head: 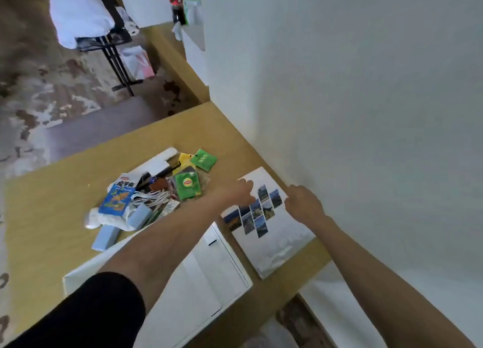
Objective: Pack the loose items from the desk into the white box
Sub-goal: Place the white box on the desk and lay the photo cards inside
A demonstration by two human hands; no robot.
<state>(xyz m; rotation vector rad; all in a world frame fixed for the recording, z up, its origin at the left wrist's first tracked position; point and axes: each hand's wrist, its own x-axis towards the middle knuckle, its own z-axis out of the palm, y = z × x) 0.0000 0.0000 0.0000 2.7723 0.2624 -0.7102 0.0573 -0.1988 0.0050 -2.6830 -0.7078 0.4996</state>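
From the head view we see our left hand (241,192) and right hand (303,203) pinching opposite edges of the photo card (271,230), flat near the desk (52,230) edge by the wall. The white box (209,274) sits just beside it; the pile (154,190) lies beyond, with bare desk around it.

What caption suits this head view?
Both hands reach a photo booklet beside the white box.

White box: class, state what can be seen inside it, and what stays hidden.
The white box shows only pale inner flaps; no packed items are visible. The left forearm crosses over much of it, so that part cannot be checked. The loose items lie piled on the desk beyond it.
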